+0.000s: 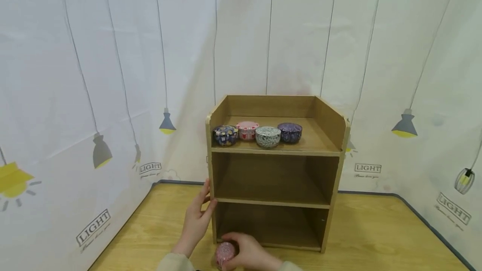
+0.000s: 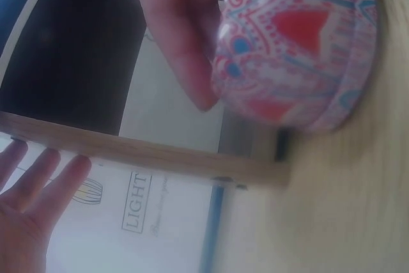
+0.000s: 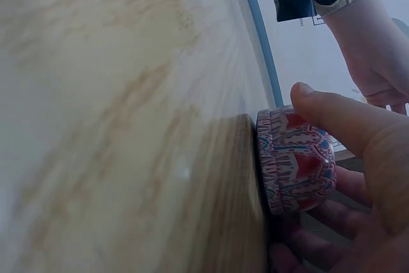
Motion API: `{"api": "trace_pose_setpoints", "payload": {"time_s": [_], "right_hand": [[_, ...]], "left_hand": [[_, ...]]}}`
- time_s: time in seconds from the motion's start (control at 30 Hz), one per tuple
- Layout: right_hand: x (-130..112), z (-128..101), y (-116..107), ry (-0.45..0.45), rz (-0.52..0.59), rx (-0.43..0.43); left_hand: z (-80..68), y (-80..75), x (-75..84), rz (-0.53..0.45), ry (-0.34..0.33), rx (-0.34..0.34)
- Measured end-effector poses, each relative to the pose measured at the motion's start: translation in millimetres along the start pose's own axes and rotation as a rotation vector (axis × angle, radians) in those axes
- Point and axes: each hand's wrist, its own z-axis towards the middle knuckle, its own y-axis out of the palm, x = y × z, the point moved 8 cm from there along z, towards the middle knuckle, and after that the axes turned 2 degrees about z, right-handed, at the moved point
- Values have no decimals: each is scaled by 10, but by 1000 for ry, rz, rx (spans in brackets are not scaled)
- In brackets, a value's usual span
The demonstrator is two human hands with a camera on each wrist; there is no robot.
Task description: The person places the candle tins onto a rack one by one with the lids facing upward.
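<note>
My right hand [image 1: 249, 251] grips a small round pink tin [image 1: 225, 253] in front of the shelf's lower left corner. Thumb and fingers curl round its sides in the right wrist view, where the tin [image 3: 297, 161] shows red hearts and blue dots and sits at the wooden table surface. My left hand [image 1: 196, 217] rests with extended fingers against the left side of the small wooden shelf [image 1: 278, 151]. Its fingertips [image 2: 80, 164] touch that side panel in the left wrist view.
Four tins line the shelf's top level: a dark floral tin [image 1: 226, 135], a pink heart tin [image 1: 247, 130], a green-white leafy tin [image 1: 268, 137] and a purple tin [image 1: 290, 132]. Two lower compartments face me. A lamp-printed backdrop [image 1: 301, 32] surrounds the wooden table [image 1: 376, 233].
</note>
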Motion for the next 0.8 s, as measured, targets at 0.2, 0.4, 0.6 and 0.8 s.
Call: {"api": "trace_pose_setpoints", "payload": {"time_s": [0.2,0.4,0.6,0.8], "right_hand": [[-5,2,53,12,-43,-45],[-14,-3,89,12,-81,-76],[-10,4,113,9,-136,-90],[-27,29,108,11,-119,-78]], "left_hand": [[-6,8,-8,-20,10,-19],[-16,13,-14,-1,39,-8],[-25,0,90,23,88,23],[5,-68,381,46,98,20]]}}
